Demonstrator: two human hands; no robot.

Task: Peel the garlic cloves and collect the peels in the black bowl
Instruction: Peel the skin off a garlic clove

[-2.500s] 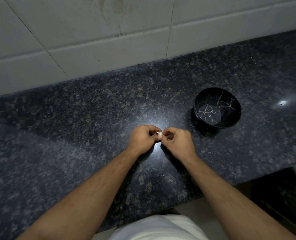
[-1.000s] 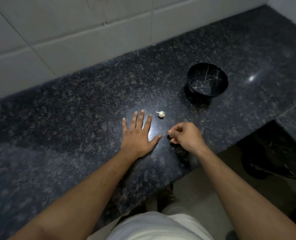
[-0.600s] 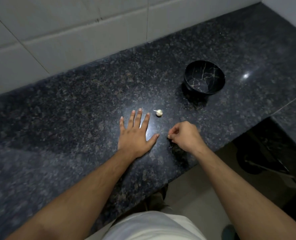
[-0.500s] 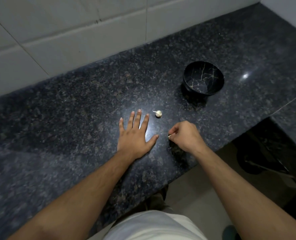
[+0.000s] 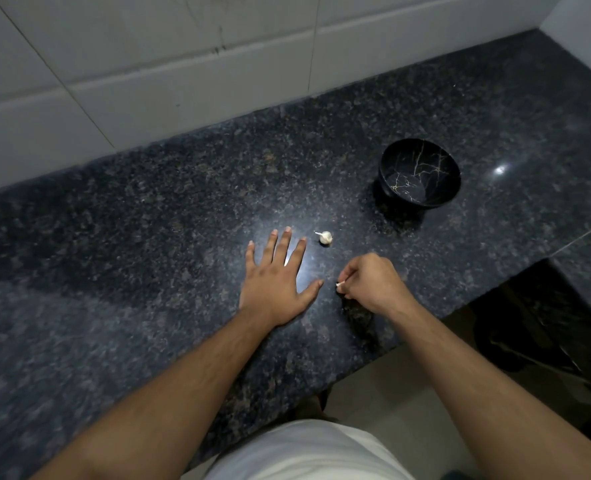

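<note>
Small white garlic clove lies near upright black bowl.

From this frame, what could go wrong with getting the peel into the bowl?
1. The right hand pinches only a tiny white peel scrap; it could drop unnoticed onto the speckled counter.
2. The black bowl sits far off, so the carry is long.
3. The garlic lies loose and might roll.

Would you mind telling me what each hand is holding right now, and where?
The right hand pinches a small white scrap, likely garlic peel, at its fingertips. The left hand lies flat, holding nothing.
</note>
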